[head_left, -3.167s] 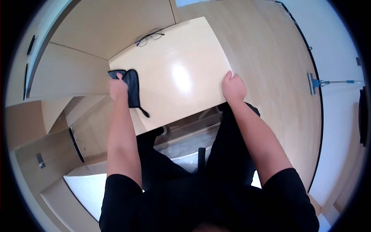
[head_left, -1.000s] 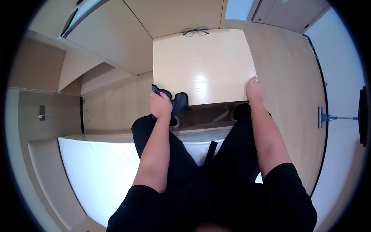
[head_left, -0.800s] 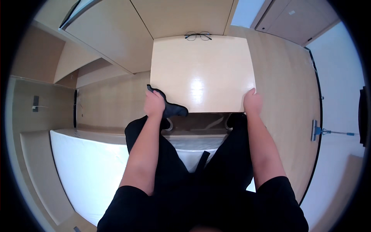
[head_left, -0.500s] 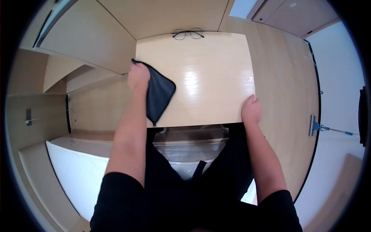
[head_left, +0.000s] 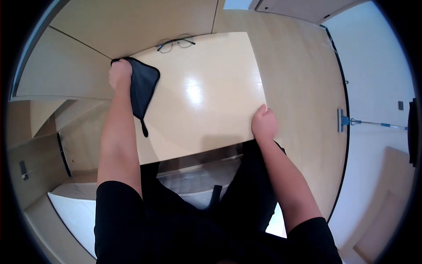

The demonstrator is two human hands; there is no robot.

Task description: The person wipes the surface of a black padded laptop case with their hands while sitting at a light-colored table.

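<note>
A dark grey cloth (head_left: 143,86) with black edging lies over the left side of a pale wooden tabletop (head_left: 206,116). My left hand (head_left: 120,73) is closed on the cloth's far corner, at the tabletop's far left edge. A small black loop dangles from the cloth's near corner and rests on the wood. On the opposite side, my right hand (head_left: 265,124) grips the tabletop's right edge near its front corner; the fingers underneath are partly hidden. Thin-framed eyeglasses (head_left: 176,43) lie at the far edge, apart from both hands.
Wooden cabinet fronts (head_left: 140,22) stand behind and left of the tabletop. A mop with a blue head (head_left: 345,120) leans over the floor at the right, by the white wall (head_left: 378,79). A white-sided tub-like piece (head_left: 74,215) is at lower left.
My left hand has carried the cloth outward to the tabletop's far left corner, and its loop now shows. The whole view has turned and shifted. My right hand keeps its grip on the edge.
</note>
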